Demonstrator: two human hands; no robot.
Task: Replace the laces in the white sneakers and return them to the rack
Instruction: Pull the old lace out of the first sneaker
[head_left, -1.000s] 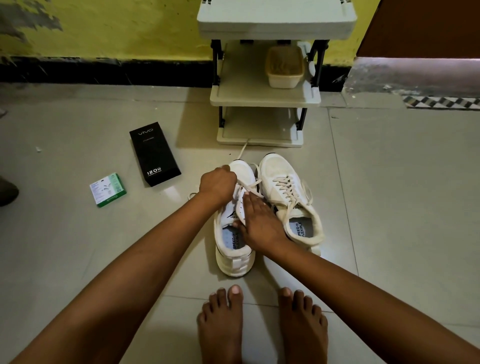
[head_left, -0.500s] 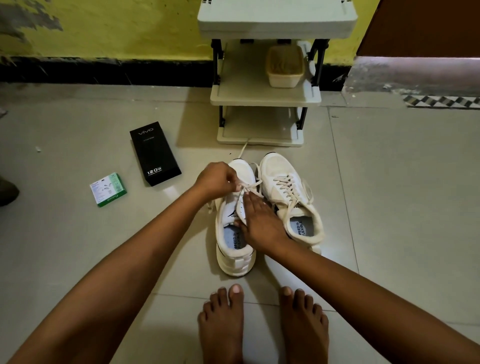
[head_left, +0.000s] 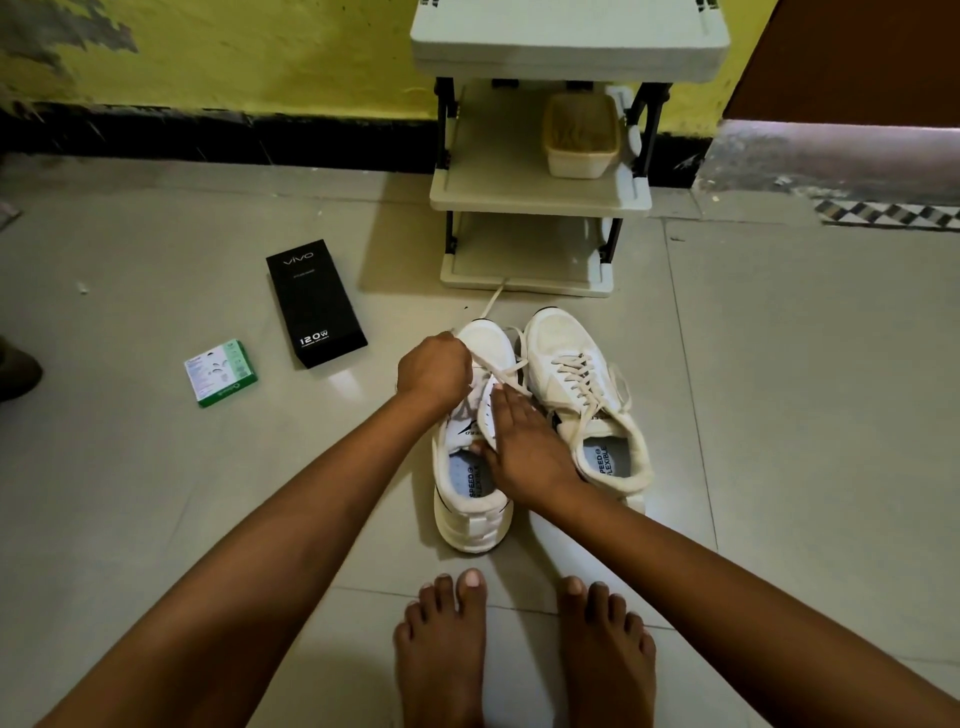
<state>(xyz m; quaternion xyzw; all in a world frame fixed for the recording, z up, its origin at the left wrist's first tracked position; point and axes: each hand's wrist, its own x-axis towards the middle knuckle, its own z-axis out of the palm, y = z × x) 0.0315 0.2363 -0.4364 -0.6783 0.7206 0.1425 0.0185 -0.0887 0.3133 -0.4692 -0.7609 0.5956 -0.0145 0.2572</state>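
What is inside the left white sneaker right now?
Inside the left white sneaker, a pale blue insole printed "SPEED FLEXIBLE" shows at the heel. The right hand rests over the tongue, so the interior further forward is hidden.

The floor (head_left: 779, 415) was of large pale tiles, smooth and glossy, with soft reflections beside the black box (head_left: 315, 303). That box looked like matt card with pale printed lettering; the small green-and-white box (head_left: 221, 372) was printed card too. The rack (head_left: 540, 195) had cream plastic shelves with a smooth, dull finish on black posts, and held a cream plastic tub (head_left: 581, 136). Both white sneakers (head_left: 566, 358) looked matt, with woven cloth laces (head_left: 574, 371) and printed cloth insoles. The yellow wall (head_left: 260, 57) was rough, patchy painted plaster above a black band.
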